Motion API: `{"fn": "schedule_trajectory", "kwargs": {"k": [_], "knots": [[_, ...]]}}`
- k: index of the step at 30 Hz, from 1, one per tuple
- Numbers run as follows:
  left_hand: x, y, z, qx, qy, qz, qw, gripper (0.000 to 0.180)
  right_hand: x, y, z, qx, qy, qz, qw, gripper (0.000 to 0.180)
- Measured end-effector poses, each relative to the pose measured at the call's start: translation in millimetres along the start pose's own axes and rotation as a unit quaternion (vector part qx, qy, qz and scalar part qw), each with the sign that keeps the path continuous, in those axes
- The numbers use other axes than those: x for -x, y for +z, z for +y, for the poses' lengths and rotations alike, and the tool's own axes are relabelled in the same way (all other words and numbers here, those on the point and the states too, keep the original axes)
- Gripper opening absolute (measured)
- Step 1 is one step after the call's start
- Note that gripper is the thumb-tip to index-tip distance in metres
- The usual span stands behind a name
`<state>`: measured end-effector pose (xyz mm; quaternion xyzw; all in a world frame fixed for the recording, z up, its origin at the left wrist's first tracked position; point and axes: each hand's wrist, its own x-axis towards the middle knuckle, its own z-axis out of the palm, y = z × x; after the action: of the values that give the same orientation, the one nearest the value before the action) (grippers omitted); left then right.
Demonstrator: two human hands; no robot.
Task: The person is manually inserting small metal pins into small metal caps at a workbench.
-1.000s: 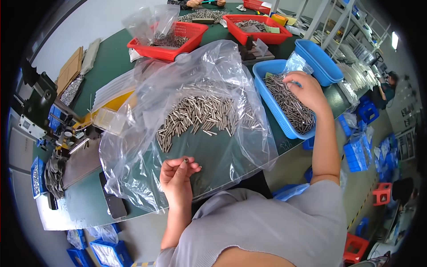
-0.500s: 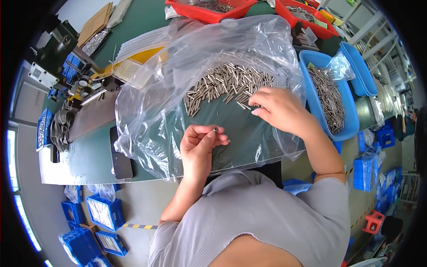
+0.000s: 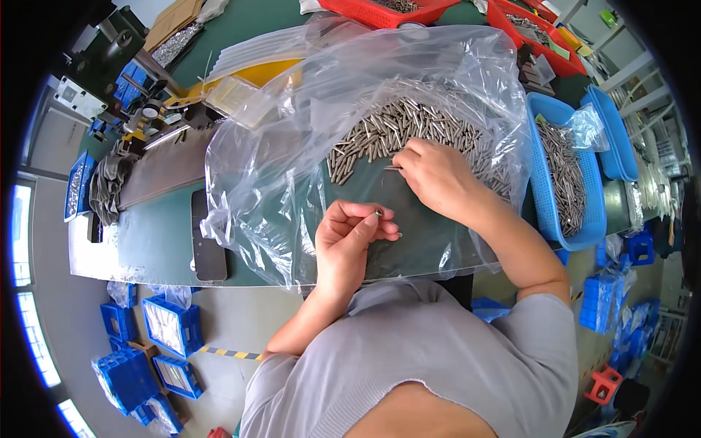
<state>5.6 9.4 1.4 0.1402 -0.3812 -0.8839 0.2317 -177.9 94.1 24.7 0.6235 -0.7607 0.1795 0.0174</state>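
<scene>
A heap of small metal pins (image 3: pixel 409 120) lies on a clear plastic bag (image 3: pixel 263 212) spread over the green table. My left hand (image 3: pixel 349 237), palm up near the front edge, is closed, its thumb and forefinger pinching a small metal pin (image 3: pixel 379 213). Only the round end of that pin shows. At the near side of the heap, my right hand (image 3: pixel 436 175) is closed with its fingertips around another metal pin (image 3: pixel 392 168), whose end sticks out to the left. The two hands are apart.
A blue basket (image 3: pixel 537 175) of similar pins stands at the right, beside another blue basket (image 3: pixel 617 139). Red baskets (image 3: pixel 398 16) sit at the back. A dark phone-like slab (image 3: pixel 209 244) lies front left, near a bench machine (image 3: pixel 109 66).
My right hand has drawn left along the heap's near edge, and a pin now shows at its fingertips. My left hand keeps its pinch. The whole view has shifted slightly.
</scene>
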Motion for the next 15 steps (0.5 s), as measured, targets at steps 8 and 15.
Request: {"fn": "schedule_trajectory", "kwargs": {"k": [8,15], "knots": [[0,5,2,-0.010,-0.002,0.010,1.000,0.004,10,-2,6,-0.073,0.031,-0.001,0.997,0.015],[-1,5,1,-0.015,-0.001,0.027,1.000,0.004,12,-11,8,-0.042,0.016,-0.006,0.999,0.015]]}}
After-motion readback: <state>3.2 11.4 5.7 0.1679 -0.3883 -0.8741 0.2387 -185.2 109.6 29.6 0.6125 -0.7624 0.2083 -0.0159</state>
